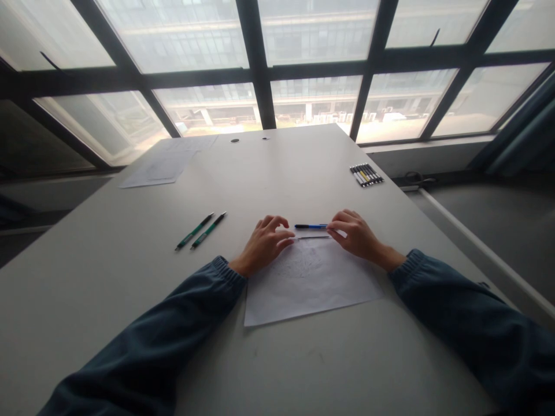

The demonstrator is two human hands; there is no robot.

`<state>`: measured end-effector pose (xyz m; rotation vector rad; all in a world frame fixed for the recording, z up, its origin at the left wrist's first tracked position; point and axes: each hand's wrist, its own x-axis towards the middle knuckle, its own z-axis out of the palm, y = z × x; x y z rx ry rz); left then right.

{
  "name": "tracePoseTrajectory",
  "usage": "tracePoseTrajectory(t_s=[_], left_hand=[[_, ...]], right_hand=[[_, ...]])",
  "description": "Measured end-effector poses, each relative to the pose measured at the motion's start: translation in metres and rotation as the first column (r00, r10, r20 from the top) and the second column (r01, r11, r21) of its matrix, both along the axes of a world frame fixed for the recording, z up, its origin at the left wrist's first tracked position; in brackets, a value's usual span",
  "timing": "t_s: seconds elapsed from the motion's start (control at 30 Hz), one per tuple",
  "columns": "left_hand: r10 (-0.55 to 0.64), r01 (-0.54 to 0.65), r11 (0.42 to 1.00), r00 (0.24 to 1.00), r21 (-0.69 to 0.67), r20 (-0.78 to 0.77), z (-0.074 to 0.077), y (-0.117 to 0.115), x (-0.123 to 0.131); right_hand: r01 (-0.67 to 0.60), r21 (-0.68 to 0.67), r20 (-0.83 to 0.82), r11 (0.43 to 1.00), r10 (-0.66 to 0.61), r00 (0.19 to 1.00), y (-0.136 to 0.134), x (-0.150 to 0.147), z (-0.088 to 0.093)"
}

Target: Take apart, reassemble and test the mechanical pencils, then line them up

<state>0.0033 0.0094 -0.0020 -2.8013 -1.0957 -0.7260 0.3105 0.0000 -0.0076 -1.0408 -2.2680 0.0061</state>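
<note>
A white sheet of paper (307, 289) with faint drawn lines lies on the white table (277, 370) in front of me. My left hand (267, 241) is over its upper left edge, thumb and fingers apart, holding nothing. A blue pen (311, 226) with a black end lies just beyond the sheet. My right hand (352, 232) has its fingers pinched at the pen's right end. Between my hands, a thin dark stick-like item (314, 237) runs along the sheet's top edge; its right end reaches my right fingertips.
Two green pens (194, 231) (208, 230) lie left of my left hand. A row of several markers (366, 174) is near the table's right edge. More papers (160, 164) lie at the far left. Windows stand beyond the table.
</note>
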Motion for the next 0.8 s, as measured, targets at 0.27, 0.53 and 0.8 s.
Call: tracePoseTrajectory(t_s=[0.27,0.53,0.8], left_hand=[[-0.021,0.022,0.999,1.0,-0.032,0.022,-0.0002,0.0008,0.0005],[-0.033,0.034,0.999,0.999,-0.041,0.036,-0.0043,0.0028,0.0],[-0.008,0.008,1.0,0.996,0.006,0.085,0.0019,0.0009,0.0012]], right_hand=[[-0.053,-0.031,0.131,0.998,0.056,0.99,-0.0012,-0.0001,0.0011],[-0.044,-0.064,0.149,0.997,0.053,0.987,-0.0029,-0.0021,0.0024],[-0.039,-0.026,0.122,0.999,0.042,0.992,-0.0024,-0.0022,0.0016]])
